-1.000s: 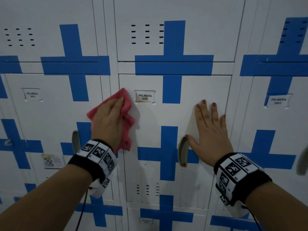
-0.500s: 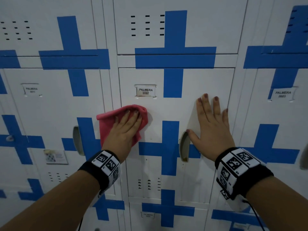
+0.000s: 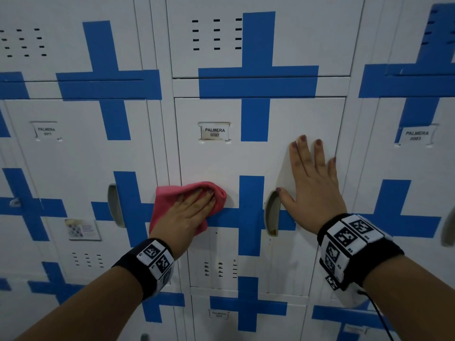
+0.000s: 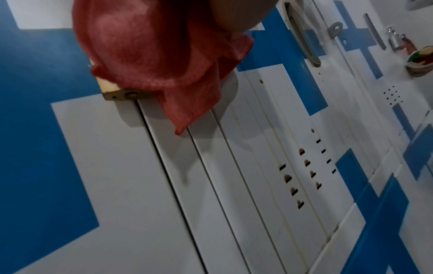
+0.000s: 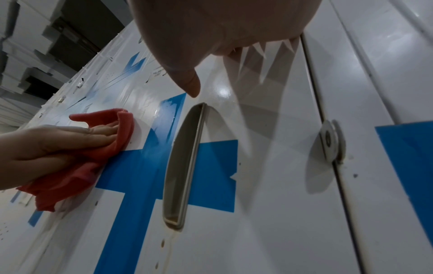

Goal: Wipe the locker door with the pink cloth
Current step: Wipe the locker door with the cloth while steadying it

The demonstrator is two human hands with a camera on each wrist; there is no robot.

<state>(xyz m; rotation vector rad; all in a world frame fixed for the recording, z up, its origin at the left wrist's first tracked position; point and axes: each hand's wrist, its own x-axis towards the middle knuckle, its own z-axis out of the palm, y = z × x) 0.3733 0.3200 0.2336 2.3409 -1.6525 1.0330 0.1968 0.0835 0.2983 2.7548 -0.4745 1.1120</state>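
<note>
Head view: left hand (image 3: 189,212) flat, fingers straight, pressing the pink cloth (image 3: 172,200) against the locker door (image 3: 258,158) at its left edge, level with the blue cross (image 3: 251,215) and left of it. Cloth bunched under the palm, part of it overlapping the frame strip beside the door. Right hand (image 3: 312,190) spread flat on the door's right half, fingers extended, holding nothing, thumb just above the recessed handle (image 3: 272,217). Name tag (image 3: 214,132) above the cloth, well apart from it. Left wrist view: cloth (image 4: 150,55) hangs in soft folds below the palm, one loose corner drooping over the door seam and a small hinge (image 4: 124,94); vent slots (image 4: 300,176) lower down; fingers hidden here, cannot tell their pose from this view. Right wrist view: thumb (image 5: 185,77) straight, touching the door above the handle (image 5: 182,166); left hand (image 5: 58,140) visible across the door with fingers laid flat on the cloth (image 5: 77,166). Judgement: cloth looks light, limp, likely to bunch and slide off the hand on smooth painted metal; best held by broad palm pressure over its middle, loose corner tucked in. Lower door with drip stains probably unwiped yet.
</note>
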